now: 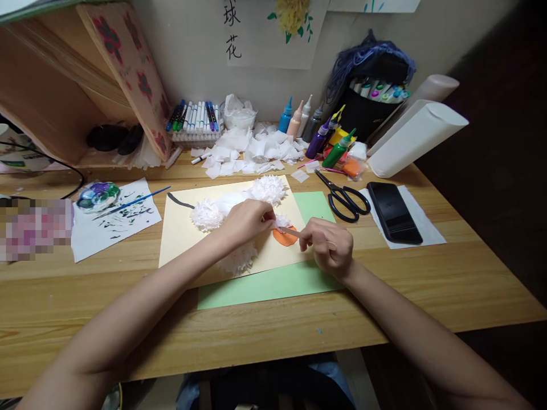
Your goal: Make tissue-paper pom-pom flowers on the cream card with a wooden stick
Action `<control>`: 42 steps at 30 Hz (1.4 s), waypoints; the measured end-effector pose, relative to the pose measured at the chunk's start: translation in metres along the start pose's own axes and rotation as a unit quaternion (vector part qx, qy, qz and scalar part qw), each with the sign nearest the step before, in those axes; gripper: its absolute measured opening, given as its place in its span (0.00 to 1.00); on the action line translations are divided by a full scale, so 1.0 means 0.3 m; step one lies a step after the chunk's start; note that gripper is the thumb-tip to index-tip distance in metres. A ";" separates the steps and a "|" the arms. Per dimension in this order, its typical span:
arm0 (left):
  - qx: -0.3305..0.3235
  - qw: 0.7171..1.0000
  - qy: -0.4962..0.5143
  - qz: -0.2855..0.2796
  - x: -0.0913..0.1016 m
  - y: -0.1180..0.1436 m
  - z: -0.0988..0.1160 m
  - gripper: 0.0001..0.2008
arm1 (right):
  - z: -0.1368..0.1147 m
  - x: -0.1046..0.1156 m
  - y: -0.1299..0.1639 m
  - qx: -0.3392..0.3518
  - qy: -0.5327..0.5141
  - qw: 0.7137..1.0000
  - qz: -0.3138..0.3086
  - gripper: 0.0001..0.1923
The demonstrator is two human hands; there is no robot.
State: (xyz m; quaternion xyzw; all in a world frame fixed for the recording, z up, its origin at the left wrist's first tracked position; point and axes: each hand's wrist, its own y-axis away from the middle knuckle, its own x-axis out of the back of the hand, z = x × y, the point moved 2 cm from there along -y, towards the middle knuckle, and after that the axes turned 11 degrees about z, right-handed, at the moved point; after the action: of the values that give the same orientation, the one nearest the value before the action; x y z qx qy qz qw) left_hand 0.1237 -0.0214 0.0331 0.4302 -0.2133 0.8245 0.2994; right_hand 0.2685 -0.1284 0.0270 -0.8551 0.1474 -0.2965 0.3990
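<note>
Both hands (pixel 290 233) meet over orange clay (pixel 285 237) — stick (pixel 294 232) between

The wall sheet (pixel 273 34) bears the handwritten black characters 球花.

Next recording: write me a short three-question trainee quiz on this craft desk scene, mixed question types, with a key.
1. True or false: the right hand holds a thin wooden stick whose tip lies over the orange piece.
2. Multiple choice: the black scissors lie
A. on the paint-stained white sheet
B. on the table between the green paper and the black phone
C. inside the marker tray
3. Fill in: the left hand fingers pinch at a white fluffy tissue ____ on the cream paper.

Key: 1 true; 2 B; 3 flower.
</note>
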 end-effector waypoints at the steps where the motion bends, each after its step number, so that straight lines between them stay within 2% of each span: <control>1: 0.000 1.000 0.000 0.001 0.000 0.000 -0.001 0.07 | -0.001 -0.002 -0.002 0.003 0.005 1.000 -0.006 0.20; 5: -0.004 1.000 -0.004 0.004 -0.002 -0.001 -0.003 0.06 | 0.001 -0.011 -0.012 -0.005 0.027 0.999 -0.024 0.20; 10: -0.009 1.000 -0.009 -0.004 -0.002 -0.006 0.002 0.07 | 0.008 -0.012 -0.012 -0.060 0.025 0.998 -0.005 0.20; 15: -0.015 1.000 -0.005 -0.003 -0.004 -0.005 -0.001 0.07 | 0.000 0.002 -0.004 -0.015 0.001 1.000 0.013 0.20; 21: -0.019 1.000 -0.004 -0.001 -0.007 -0.002 -0.006 0.08 | 0.000 -0.003 -0.007 0.018 0.002 1.000 -0.018 0.19; 25: -0.013 1.000 -0.003 -0.007 -0.004 -0.002 -0.002 0.08 | 0.010 -0.007 -0.003 -0.008 -0.005 1.000 -0.003 0.20; 32: -0.013 1.000 -0.003 -0.010 -0.002 -0.003 0.000 0.08 | 0.021 -0.007 0.005 -0.101 -0.010 0.995 0.021 0.23; 42: -0.013 1.000 -0.006 -0.009 -0.006 -0.003 -0.002 0.08 | 0.019 -0.010 0.004 -0.142 0.021 0.988 0.051 0.24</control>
State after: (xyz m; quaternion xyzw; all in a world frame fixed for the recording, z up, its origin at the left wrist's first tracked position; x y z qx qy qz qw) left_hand 0.1248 -0.0209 0.0313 0.4334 -0.2219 0.8160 0.3115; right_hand 0.2698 -0.1244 0.0220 -0.8881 0.2393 -0.2697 0.2850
